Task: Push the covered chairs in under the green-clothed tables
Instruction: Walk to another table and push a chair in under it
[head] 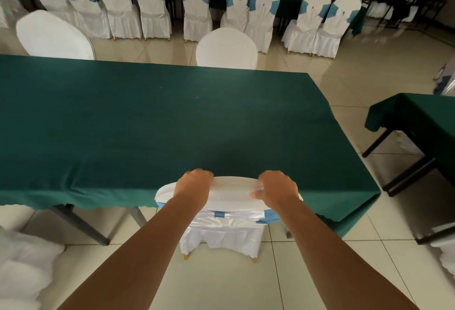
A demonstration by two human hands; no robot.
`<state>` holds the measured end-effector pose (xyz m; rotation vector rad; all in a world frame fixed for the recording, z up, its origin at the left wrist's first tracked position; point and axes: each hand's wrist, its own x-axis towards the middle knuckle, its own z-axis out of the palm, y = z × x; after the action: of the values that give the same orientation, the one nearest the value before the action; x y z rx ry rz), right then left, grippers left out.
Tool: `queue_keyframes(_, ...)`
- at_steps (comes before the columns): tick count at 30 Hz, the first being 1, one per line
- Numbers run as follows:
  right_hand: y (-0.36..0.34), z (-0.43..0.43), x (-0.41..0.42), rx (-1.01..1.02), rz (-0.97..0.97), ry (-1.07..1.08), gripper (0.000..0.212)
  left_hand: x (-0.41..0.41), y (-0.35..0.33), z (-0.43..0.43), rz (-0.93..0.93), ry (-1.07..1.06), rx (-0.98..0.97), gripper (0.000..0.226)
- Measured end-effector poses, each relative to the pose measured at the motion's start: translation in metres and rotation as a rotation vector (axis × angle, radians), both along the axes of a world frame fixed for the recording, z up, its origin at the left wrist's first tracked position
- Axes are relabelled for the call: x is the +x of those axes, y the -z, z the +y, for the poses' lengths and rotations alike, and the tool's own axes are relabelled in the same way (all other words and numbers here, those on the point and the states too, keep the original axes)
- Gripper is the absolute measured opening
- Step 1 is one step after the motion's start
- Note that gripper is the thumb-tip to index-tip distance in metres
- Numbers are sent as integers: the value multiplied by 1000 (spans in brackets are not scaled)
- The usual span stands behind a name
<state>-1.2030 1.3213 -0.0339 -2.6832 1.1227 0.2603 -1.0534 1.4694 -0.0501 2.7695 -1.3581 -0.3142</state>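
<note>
Both hands, left hand [194, 183] and right hand [277, 186], clench the covered chair [234, 213] top, its seat hidden under the green-clothed table [147, 117].

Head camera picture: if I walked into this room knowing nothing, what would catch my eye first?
Probably the two bare arms reaching forward, left hand and right hand both gripping the top of a white-covered chair at the near edge of the big green-clothed table. Beyond the table, a long row of white-covered chairs with blue sashes lines the far side of the room.
</note>
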Motion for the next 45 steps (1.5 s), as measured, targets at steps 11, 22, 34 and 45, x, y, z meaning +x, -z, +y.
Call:
queue_keyframes(11, 0, -15, 8, 36, -8, 27, 24, 6, 2, -12, -23, 1, -10, 24)
queue_keyframes(22, 0, -20, 9, 19, 0, 19, 21, 3, 8, -14, -32, -16, -21, 36)
queue_keyframes(34, -6, 18, -39, 58, -190, -94, 56, -34, -11, 28, 171, 24, -77, 54)
queue_keyframes(45, -53, 96, -160, 64, -158, -273, 44, -174, -71, 141, 60, -93, -135, 37)
